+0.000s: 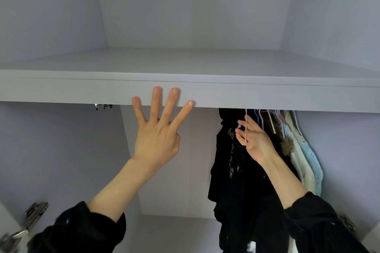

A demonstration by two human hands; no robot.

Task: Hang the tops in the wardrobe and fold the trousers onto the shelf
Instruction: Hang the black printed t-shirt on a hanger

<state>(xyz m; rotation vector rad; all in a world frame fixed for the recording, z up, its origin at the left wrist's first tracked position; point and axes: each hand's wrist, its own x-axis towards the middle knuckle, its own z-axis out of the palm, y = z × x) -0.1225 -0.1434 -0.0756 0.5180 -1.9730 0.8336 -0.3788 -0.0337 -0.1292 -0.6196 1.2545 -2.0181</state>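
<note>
I look up into a pale wardrobe. My left hand (158, 129) is raised with straight spread fingers, its tips against the front edge of the shelf (257, 94). My right hand (254, 139) reaches up under the shelf and pinches the thin pink hanger (246, 129) that carries a black top (232, 170) with a light pattern. The rail is hidden behind the shelf edge. To the right hang white and light blue tops (308, 162) on coloured hangers (267, 117).
The wardrobe's hanging space to the left of the black top holds no clothes. A small metal fitting (102, 106) sits under the shelf at the left. Door hinges (35, 211) show at the lower left and lower right (347, 223).
</note>
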